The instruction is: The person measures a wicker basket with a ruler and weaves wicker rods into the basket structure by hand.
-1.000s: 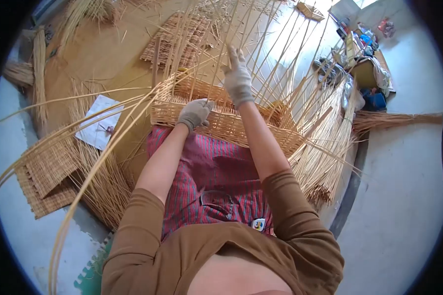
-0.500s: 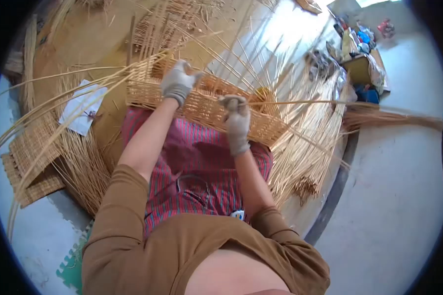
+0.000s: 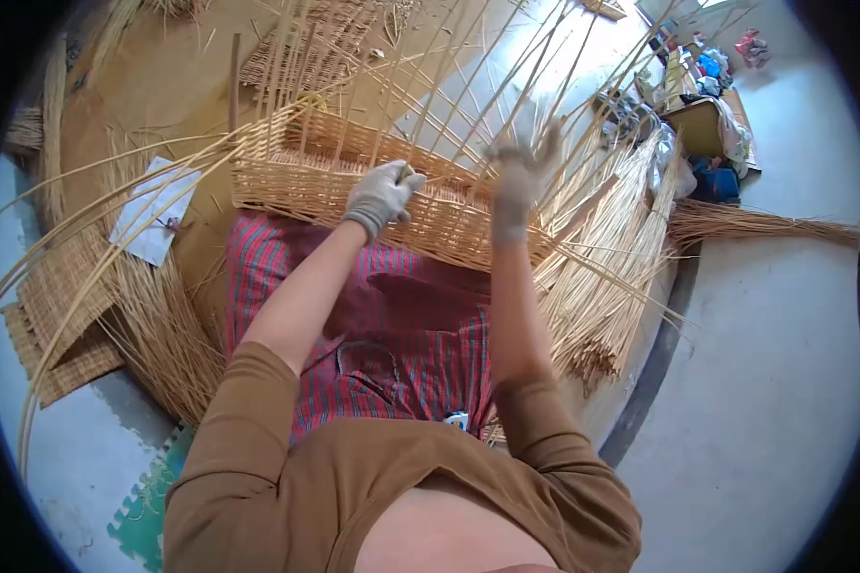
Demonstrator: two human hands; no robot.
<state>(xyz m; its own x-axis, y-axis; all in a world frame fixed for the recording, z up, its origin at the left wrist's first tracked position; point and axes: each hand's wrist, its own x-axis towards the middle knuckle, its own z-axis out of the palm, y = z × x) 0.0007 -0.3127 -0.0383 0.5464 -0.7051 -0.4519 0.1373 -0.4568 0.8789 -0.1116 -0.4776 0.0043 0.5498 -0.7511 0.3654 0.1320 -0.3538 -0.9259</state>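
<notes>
A long woven basket (image 3: 440, 222) lies across my lap on a red striped cloth (image 3: 287, 258), with upright canes rising from its far side. My left hand (image 3: 382, 198), in a pale glove, is closed on the basket's near rim around the middle. Above the basket's right part is my right hand (image 3: 521, 172), also gloved and blurred by motion; its fingers are smeared, and whether it holds a cane cannot be made out. Long canes (image 3: 124, 224) sweep out from the basket's left end.
Bundles of cane (image 3: 607, 306) lie right of the basket, more (image 3: 158, 325) at the left beside woven mats (image 3: 67, 286). White paper (image 3: 153, 215) lies on the left. A box with bags (image 3: 702, 129) stands at the upper right.
My left hand has moved right and down along the rim. My right hand has risen and moved right. The long cane that stretched rightward from it no longer lies across the view.
</notes>
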